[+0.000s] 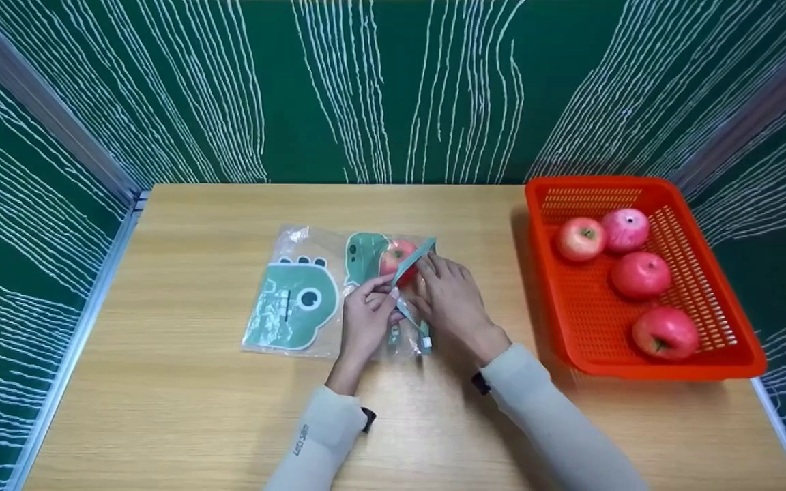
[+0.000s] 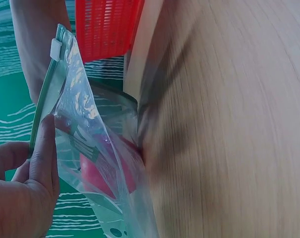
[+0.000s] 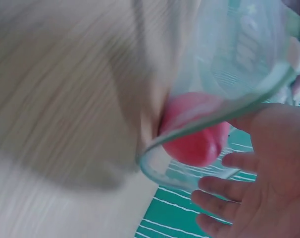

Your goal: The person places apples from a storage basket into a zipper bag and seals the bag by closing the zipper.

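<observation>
Red apple lay inside plastic zip bag, just in from bag's mouth. Apple looked round, no long side. Bag's mouth faced right hand and red basket, which stood well right of bag. Left hand pinched bag's green edge. Right hand, at bag's mouth, had fingers loose and apart. Nearer hand: could not tell.

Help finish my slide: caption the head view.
Left hand pinching a zip bag, apple inside; right hand at its opening; fruit in a basket nearby.
</observation>
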